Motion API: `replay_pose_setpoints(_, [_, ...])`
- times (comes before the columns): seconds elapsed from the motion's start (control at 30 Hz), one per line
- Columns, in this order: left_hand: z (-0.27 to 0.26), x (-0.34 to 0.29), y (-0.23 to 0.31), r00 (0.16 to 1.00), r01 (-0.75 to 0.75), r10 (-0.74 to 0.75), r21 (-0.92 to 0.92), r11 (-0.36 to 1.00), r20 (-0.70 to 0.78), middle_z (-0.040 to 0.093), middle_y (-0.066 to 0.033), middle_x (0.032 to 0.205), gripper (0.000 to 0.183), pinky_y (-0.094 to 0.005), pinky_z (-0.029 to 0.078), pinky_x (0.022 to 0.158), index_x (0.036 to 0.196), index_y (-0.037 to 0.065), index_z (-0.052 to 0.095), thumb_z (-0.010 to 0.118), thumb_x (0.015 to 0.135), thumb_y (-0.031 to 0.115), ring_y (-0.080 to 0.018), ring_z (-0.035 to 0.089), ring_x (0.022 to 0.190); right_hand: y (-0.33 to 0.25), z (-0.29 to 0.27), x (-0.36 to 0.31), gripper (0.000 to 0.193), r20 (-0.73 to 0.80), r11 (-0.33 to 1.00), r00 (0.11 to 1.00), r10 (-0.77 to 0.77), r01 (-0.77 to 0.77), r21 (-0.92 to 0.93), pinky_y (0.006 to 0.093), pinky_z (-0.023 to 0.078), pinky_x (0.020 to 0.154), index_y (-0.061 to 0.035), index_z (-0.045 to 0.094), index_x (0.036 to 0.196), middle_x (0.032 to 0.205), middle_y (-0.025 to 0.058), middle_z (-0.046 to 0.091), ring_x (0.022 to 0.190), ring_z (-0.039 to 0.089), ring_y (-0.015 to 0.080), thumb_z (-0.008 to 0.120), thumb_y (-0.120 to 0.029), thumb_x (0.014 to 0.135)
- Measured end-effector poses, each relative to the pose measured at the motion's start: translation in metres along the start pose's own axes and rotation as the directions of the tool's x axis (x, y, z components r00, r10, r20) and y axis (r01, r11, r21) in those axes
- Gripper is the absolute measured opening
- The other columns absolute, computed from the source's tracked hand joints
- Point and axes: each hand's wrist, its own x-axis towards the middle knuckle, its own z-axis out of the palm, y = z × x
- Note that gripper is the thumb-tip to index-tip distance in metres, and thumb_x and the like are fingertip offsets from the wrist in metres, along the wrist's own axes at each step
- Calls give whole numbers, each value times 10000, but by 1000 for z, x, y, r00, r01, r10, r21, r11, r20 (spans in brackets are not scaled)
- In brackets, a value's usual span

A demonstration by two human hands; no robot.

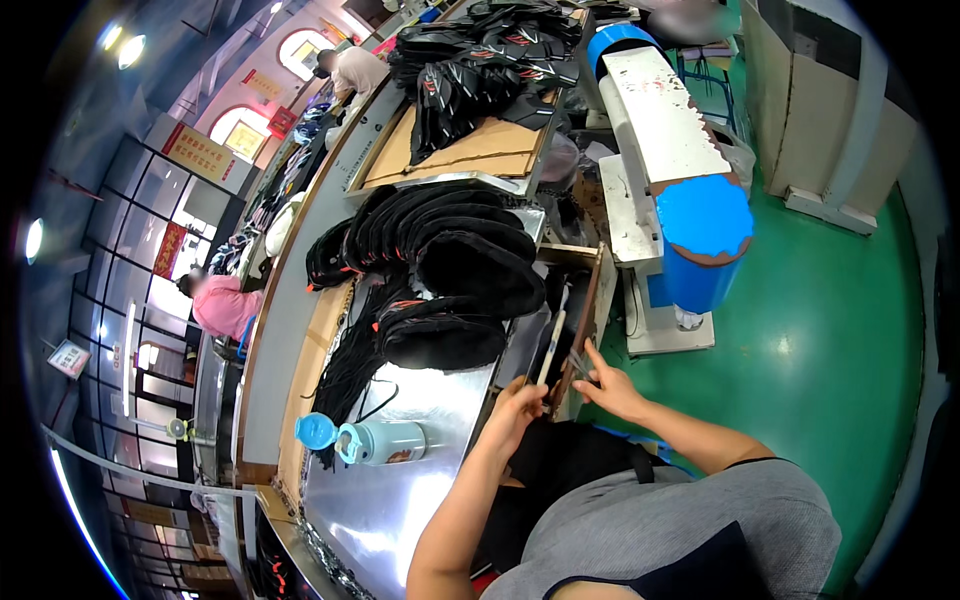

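Note:
My left hand (516, 408) is closed round a slim white pen-like stick (551, 348) that points up and away from me. Close by on the right, my right hand (612, 390) has its index finger stretched out. Its thumb and other fingers hold a small metal tool (578, 364) that looks like scissors, partly hidden by the fingers. Both hands are over an open drawer (592, 300) at the edge of the metal-topped bench (345, 510). Dark contents inside the drawer are hard to make out.
Black shoe uppers (480, 265) stand in rows on the bench beside a bundle of black laces (355, 345). A light-blue bottle (385, 442) has its lid flipped open. More black pieces (490, 85) lie on cardboard farther back. A blue-and-white machine (665, 130) stands right; two people work at far left.

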Motion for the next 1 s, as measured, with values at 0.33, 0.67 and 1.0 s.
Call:
replay_pose_setpoints(0.33, [-2, 107, -45, 758, -181, 652, 966, 185, 17, 504, -321, 1208, 646, -445, 437, 934, 1269, -58, 433, 648, 756, 270, -425, 521, 1105, 38, -6, 17, 810, -19, 987, 989, -144, 142, -78, 271, 442, 565, -119, 58, 1500, 653, 41, 572, 600, 572, 133, 596, -174, 897])
replay_pose_setpoints(0.67, [-62, -132, -4, 125, -406, 979, 892, 199, -162, 519, -176, 1143, 495, -338, 450, 798, 1146, 6, 481, 713, 710, 11, -301, 541, 1003, 33, 14, 22, 815, -66, 990, 989, -133, 129, -65, 253, 400, 567, -129, 16, 1504, 647, 33, 539, 593, 522, 108, 562, -113, 899])
replay_pose_setpoints(1.0, [-166, -102, -40, 314, -478, 692, 521, 707, -650, 322, -224, 1353, 1099, -401, 371, 1013, 1407, 22, 93, 847, 634, 224, -311, 379, 1260, 40, 12, 47, 773, 24, 987, 987, -162, 162, 4, 250, 470, 663, -6, 91, 1469, 856, 60, 606, 750, 569, 136, 588, -118, 888])
